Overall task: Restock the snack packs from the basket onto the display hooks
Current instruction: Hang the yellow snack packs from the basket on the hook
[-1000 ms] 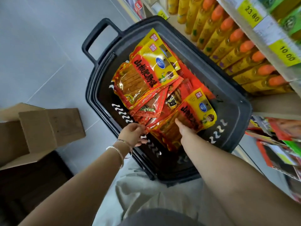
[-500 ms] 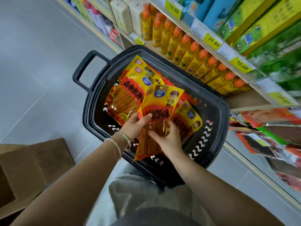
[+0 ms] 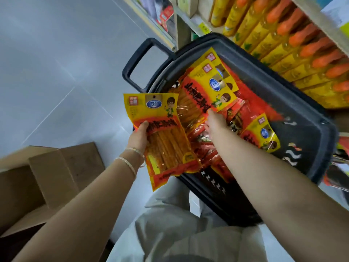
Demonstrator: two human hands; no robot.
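A black plastic basket (image 3: pixel 311 110) stands on the floor in front of me, holding several yellow-and-red snack packs. My left hand (image 3: pixel 138 138) grips one snack pack (image 3: pixel 160 133) by its left edge and holds it up over the basket's near left rim. My right hand (image 3: pixel 215 123) reaches into the basket and pinches the lower edge of another snack pack (image 3: pixel 209 87) lying on top of the pile. More packs (image 3: pixel 262 135) lie beside my right arm. No display hooks show clearly.
A shelf with rows of yellow bottles with orange caps (image 3: pixel 294 40) runs along the upper right. An open cardboard box (image 3: pixel 47 176) sits on the floor at the left. The basket's handle (image 3: pixel 139 59) sticks out toward the grey tiled floor (image 3: pixel 56 63).
The pack held by both hands has passed to my left hand alone and moved left, off the pile. My right hand has let go and reached further into the basket to another pack.
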